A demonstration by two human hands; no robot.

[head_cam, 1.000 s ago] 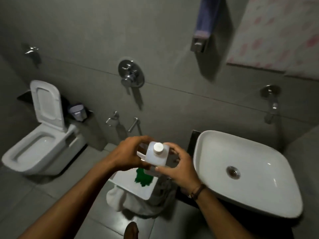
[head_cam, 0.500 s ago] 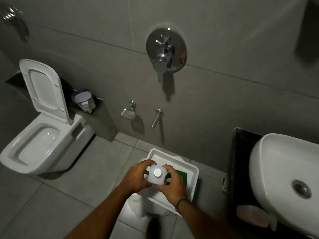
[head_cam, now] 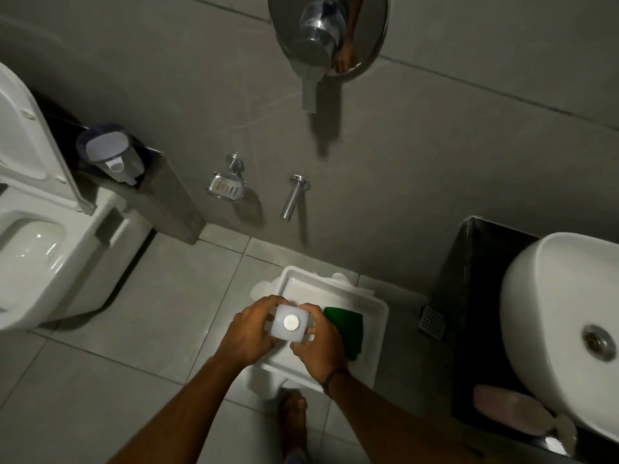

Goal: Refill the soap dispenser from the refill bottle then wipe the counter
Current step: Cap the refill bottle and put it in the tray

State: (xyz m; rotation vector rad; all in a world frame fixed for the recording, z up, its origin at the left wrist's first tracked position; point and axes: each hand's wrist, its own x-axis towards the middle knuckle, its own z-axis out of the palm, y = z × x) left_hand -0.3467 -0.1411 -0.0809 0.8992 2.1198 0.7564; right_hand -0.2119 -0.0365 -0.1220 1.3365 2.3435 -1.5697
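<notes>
I hold a white square refill bottle [head_cam: 290,324] with a round white cap, upright, between both hands. My left hand [head_cam: 249,333] grips its left side and my right hand [head_cam: 320,343] grips its right side. The bottle is low over a white plastic tray [head_cam: 371,316] that sits on the floor. A green cloth [head_cam: 348,329] lies in the tray, just right of my right hand. A pink soap dispenser [head_cam: 505,408] lies on the black counter [head_cam: 475,262] in front of the white basin [head_cam: 562,316].
A toilet [head_cam: 50,236] with its lid up stands at the left. On the grey wall are a chrome mixer valve [head_cam: 326,31], a soap dish [head_cam: 226,185] and a spout [head_cam: 293,195]. A floor drain [head_cam: 432,321] sits beside the counter. My foot [head_cam: 293,416] is below the tray.
My head has leaned lower and closer. Both hands have carried the refill bottle down from chest height to just over the tray on the floor.
</notes>
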